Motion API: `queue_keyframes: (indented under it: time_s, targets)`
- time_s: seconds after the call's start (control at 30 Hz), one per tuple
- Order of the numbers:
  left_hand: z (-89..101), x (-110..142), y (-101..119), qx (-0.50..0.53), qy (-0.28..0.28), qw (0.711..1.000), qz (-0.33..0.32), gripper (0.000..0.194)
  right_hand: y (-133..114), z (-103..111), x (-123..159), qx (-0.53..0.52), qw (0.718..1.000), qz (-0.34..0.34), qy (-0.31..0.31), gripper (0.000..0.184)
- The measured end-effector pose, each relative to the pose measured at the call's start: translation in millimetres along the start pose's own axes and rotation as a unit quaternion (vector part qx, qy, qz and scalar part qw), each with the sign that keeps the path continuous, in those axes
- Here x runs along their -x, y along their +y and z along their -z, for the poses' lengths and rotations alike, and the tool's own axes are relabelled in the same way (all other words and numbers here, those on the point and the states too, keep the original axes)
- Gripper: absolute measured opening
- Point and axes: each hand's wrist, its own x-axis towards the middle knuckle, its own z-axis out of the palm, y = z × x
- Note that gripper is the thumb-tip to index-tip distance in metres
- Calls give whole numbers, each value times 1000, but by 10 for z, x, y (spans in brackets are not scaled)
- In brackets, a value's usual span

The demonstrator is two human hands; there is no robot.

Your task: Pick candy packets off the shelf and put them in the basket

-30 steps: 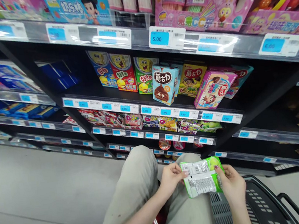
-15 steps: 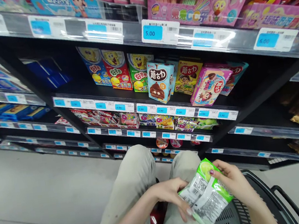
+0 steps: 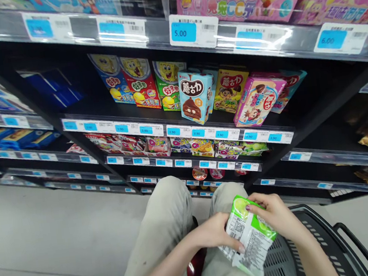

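Note:
A green and white candy bag (image 3: 250,241) is held over my lap with its printed back and barcode facing up. My left hand (image 3: 217,232) grips its left edge, the thumb lying across the printed back and the other fingers hidden beneath. At the upper right edge my right hand (image 3: 274,216) pinches the bag, thumb on the green part and fingers behind. Under the bag are my knees in pale trousers (image 3: 170,220). A dark grey shopping basket (image 3: 300,213) stands on the floor under my right forearm.
Ahead, a black shelf holds a blue snack box (image 3: 194,96), a pink snack box (image 3: 258,99) and several others. Lower down sit small candy bags (image 3: 201,147). Price tags (image 3: 192,30) line the shelf edges. Grey floor (image 3: 49,244) lies at the left.
The candy bag has shifted slightly left and turned a little more upright. My left hand has moved further onto it, its thumb now over the printed back. My right hand still holds the upper edge.

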Motion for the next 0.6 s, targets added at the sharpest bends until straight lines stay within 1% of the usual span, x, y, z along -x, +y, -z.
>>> queue_keyframes:
  time_s: [0.17, 0.23, 0.33, 0.47, 0.57, 0.6]
  targets:
    - [34, -47, -62, 51, -36, 998, -9, 78, 65, 19, -65, 12, 1000, -8, -7, 24]
    - [39, -67, -91, 70, -52, 996, -20, 85, 133, 4, -96, -6, 1000, -17, -7, 23]
    - [40, -84, -124, 88, -61, 994, -38, 90, 267, -37, -143, -67, 997, -31, -23, 25]
    - [30, -91, -151, 114, -78, 990, -28, 91, 391, -82, -176, -141, 988, -35, -46, 24]
    - [15, -100, -186, 129, -58, 990, -22, 95, 379, -68, -149, -115, 992, -30, -42, 24]
    - [10, -106, -202, 134, -45, 990, -20, 97, 358, -56, -131, -91, 995, -23, -39, 28]
